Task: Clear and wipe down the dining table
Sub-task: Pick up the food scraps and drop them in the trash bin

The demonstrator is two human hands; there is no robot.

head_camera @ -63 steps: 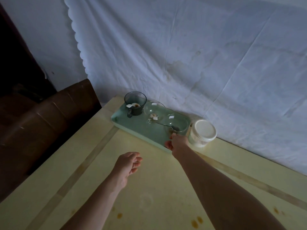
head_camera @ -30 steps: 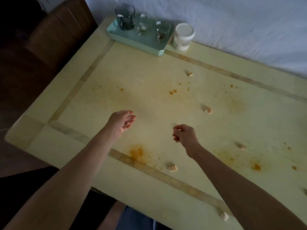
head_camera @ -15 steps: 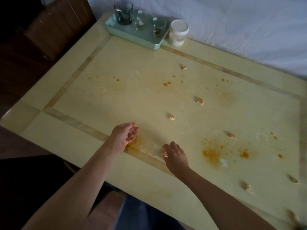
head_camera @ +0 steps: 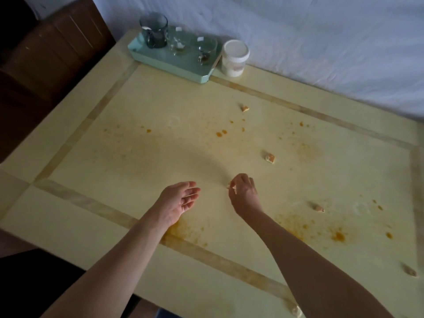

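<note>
step: crumb collection. right hand [head_camera: 243,191] pinches a food scrap [head_camera: 229,184] off the table [head_camera: 137,157] centre; left hand [head_camera: 181,200] cupped, empty (likely receiver). next: remaining scraps, then wiping.

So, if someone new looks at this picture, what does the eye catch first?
Probably the orange stains smeared across the yellow table, with bread crumbs such as one in the middle. Next, the right hand pinching a crumb beside the open left hand. At the far edge, a green tray holds glasses, next to a white jar.
</note>
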